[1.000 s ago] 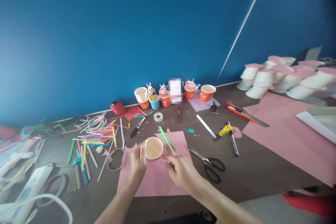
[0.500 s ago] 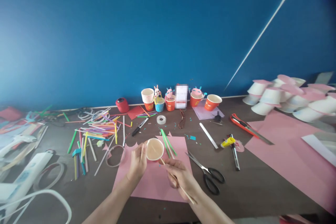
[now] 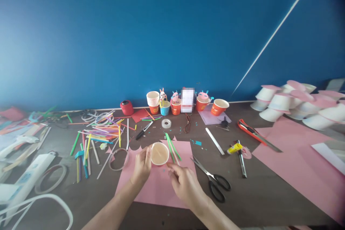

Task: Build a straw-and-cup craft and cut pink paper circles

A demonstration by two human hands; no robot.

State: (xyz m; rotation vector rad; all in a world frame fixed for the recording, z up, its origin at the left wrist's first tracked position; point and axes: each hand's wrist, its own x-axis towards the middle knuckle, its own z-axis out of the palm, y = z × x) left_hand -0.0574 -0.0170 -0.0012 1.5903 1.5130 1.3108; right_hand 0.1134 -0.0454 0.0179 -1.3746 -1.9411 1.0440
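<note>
My left hand (image 3: 142,163) is closed around the side of a paper cup (image 3: 160,153), tilted so that its pale inside faces me. A faint light streak shows on the inside of the cup. At the cup's lower right edge are the bent fingers of my right hand (image 3: 185,183), pinched on a thin wooden stick. Most of the stick is hidden beneath that hand, which has its back turned up. Under both hands lies a pink paper sheet (image 3: 153,190) with scalloped cuts along its top left. Several green and pale straws (image 3: 173,147) rest on the sheet beyond the cup.
Black-handled scissors (image 3: 212,178) lie to the right, with a glue stick (image 3: 234,148) and an orange utility knife (image 3: 252,132) farther off. Coloured straws (image 3: 104,133) are heaped left. Decorated cups (image 3: 176,107) line the blue wall. Joined white cups (image 3: 277,106) stand far right.
My right hand has turned its back upward and shifted slightly, covering the stick whose long end showed before. My left hand and the cup have hardly moved.
</note>
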